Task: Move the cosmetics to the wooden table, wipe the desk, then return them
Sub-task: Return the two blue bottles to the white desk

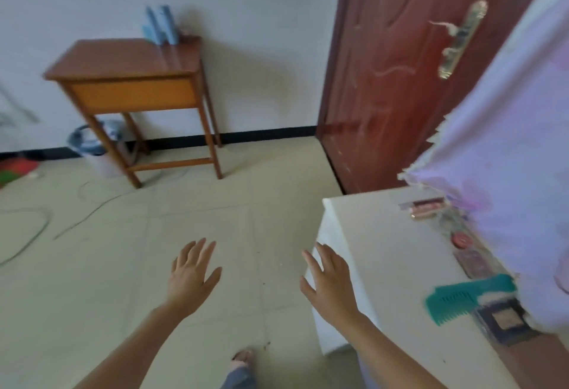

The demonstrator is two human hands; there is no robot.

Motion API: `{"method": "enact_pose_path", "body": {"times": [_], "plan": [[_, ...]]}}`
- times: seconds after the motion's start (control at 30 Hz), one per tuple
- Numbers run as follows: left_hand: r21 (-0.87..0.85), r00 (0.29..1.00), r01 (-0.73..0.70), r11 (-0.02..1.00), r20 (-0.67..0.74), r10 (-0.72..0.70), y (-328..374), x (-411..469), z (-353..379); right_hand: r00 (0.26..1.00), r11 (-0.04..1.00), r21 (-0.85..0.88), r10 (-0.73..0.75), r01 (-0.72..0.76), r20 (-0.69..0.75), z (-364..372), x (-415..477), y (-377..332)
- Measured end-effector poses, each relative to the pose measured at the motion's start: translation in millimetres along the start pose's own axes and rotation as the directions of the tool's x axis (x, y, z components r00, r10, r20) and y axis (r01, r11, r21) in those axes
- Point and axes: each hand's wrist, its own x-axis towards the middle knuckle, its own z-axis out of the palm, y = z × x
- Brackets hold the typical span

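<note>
The fingers (pixel 197 250) of the left hand (pixel 191 281) are spread and hold nothing, hovering over the tiled floor. The right hand (pixel 331 287) is just as splayed and empty, its fingers (pixel 323 256) over the near corner of the white counter (pixel 369 250).

Along that counter's far side lie the cosmetics: pink tubes (pixel 426 207), a red round pot (pixel 461 240), a dark palette (pixel 472 261), a teal comb (pixel 458 301) and a square compact (pixel 505 321). A purple cloth (pixel 508 157) hangs over them, partly covering the row.

Across the room, blue bottles (pixel 161 23) stand at the back of the wooden counter (pixel 123 59).

The likely trouble is the cloth. Reaching under it blind could snag the fabric and drag tubes off the edge. The tubes may also roll if nudged. Cables (pixel 34 234) on the floor could catch a foot on the carry, and crowding the bottles could topple them.
</note>
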Motion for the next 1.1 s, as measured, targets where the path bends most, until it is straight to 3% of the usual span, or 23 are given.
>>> {"method": "enact_pose_path", "body": {"times": [0.33,0.63,0.9,1.1], "plan": [[-0.104,0.969,0.027,0.994,-0.244,-0.052,-129,47,-81,0.92,0.931,-0.096,-0.363,0.352,-0.145,-31,148,-131],[-0.126,0.825,0.008,0.992,-0.559,-0.077,-243,107,-242,0.835,0.893,-0.161,-0.45,0.42,-0.317,-84,290,-260],[-0.128,0.77,0.04,0.991,-0.628,-0.113,-297,154,-303,0.833,0.867,-0.186,-0.497,0.463,-0.242,-85,399,-302],[-0.103,0.716,0.13,0.986,-0.678,-0.165,-334,210,-350,0.755,0.807,-0.253,-0.589,0.533,-0.289,-87,500,-331]]}}
